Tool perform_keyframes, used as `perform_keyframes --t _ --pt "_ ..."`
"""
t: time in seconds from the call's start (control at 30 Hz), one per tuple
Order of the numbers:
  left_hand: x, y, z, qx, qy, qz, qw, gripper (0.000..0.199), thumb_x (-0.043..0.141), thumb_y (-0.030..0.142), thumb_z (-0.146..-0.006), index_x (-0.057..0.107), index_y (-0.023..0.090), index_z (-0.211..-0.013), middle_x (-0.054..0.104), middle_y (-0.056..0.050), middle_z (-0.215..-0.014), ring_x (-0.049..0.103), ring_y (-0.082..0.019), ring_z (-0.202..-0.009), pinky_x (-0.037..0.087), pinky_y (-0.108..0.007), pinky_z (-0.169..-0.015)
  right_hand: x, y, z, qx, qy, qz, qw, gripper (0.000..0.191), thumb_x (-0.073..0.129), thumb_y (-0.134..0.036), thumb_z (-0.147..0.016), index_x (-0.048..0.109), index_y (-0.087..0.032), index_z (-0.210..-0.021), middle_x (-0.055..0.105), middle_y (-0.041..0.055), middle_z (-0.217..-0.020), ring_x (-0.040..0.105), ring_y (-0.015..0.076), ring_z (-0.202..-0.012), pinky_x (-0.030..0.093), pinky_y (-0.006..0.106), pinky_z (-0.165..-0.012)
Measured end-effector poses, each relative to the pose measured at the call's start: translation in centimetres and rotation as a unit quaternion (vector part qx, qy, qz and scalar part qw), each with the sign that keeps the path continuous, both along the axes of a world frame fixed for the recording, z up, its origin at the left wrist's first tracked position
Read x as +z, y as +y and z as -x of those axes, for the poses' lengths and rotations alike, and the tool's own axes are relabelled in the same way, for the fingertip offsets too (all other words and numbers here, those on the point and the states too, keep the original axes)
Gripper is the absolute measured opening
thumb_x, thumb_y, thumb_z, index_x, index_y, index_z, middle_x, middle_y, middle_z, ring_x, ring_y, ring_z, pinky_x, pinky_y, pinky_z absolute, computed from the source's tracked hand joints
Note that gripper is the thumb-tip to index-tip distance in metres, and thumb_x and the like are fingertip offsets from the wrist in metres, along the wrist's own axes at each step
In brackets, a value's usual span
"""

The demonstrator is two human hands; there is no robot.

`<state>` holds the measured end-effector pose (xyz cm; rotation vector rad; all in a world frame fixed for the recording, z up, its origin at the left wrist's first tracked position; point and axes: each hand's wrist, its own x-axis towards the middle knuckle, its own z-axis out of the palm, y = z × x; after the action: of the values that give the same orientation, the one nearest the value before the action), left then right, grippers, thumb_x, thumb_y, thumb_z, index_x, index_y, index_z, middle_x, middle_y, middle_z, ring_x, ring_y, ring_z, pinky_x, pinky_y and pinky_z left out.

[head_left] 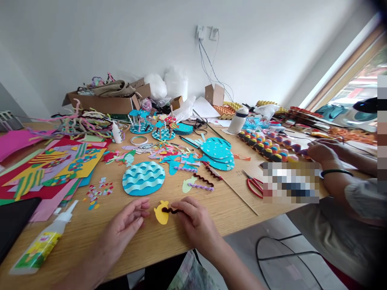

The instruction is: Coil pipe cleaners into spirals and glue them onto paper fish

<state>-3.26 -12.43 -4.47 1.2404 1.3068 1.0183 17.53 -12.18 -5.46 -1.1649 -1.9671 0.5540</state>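
Observation:
Between my hands, near the table's front edge, a small yellow paper cutout (161,213) lies on the wood. The fingers of my right hand (196,221) are closed on a dark wavy pipe cleaner (173,210), whose far end rests on the yellow cutout. To the left of the cutout, my left hand (128,221) is held with curled fingers apart, holding nothing. Just beyond is a blue oval (143,178) with pale wavy strips. A pale green cutout (186,185) and a purple wavy pipe cleaner (201,187) lie past my right hand.
A glue bottle (42,241) lies at the left front, beside a dark flat object (18,225). Red-handled scissors (254,184) and a wooden stick (240,196) are to the right. Paper scraps and blue ovals (216,150) lie further back. Another person's hands (325,153) work at far right.

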Motion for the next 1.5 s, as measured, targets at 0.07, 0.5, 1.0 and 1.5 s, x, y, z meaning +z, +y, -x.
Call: perform_keyframes --t 0.07,0.5,1.0,1.5 --pt "-0.3 0.1 -0.1 0.001 0.012 -0.012 1.000 0.039 0.063 0.029 -0.060 0.062 0.019 -0.098 0.068 -0.007 -0.098 0.065 -0.021 -0.088 0.053 -0.029 -0.076 0.3 0.0 -0.3 -0.017 0.033 0.002 0.999 0.029 0.044 -0.006 -0.081 0.064 -0.020 -0.097 0.062 0.0048 -0.086 0.058 0.0153 -0.082 0.047 0.026 -0.072" --pt "-0.7 -0.1 -1.0 -0.048 0.130 -0.178 0.974 0.026 0.058 0.025 -0.063 0.069 0.026 -0.086 0.074 0.000 -0.080 0.069 -0.015 -0.072 0.054 -0.015 -0.063 2.1 2.8 -9.5 -0.238 -0.054 -0.120 0.962 0.018 0.046 -0.018 -0.082 0.062 -0.021 -0.090 0.066 0.0058 -0.088 0.062 0.0170 -0.080 0.049 0.028 -0.069" --pt "-3.8 0.3 0.7 -0.072 0.150 -0.181 0.969 0.027 0.058 0.031 -0.072 0.067 0.031 -0.098 0.072 0.001 -0.089 0.068 -0.017 -0.080 0.054 -0.019 -0.071 -0.4 3.6 -17.2 -0.383 -0.240 -0.036 0.891 0.026 0.042 -0.016 -0.081 0.065 -0.014 -0.093 0.065 0.0131 -0.093 0.060 0.0237 -0.085 0.043 0.031 -0.072" --pt "-3.7 0.4 0.9 -0.091 0.190 -0.242 0.947 0.024 0.058 0.027 -0.075 0.067 0.035 -0.096 0.071 0.004 -0.092 0.068 -0.015 -0.080 0.051 -0.013 -0.073 1.8 2.2 -14.4 -0.313 -0.229 -0.077 0.919 0.018 0.048 -0.018 -0.082 0.065 -0.019 -0.088 0.064 0.0074 -0.089 0.058 0.0197 -0.085 0.044 0.029 -0.075"
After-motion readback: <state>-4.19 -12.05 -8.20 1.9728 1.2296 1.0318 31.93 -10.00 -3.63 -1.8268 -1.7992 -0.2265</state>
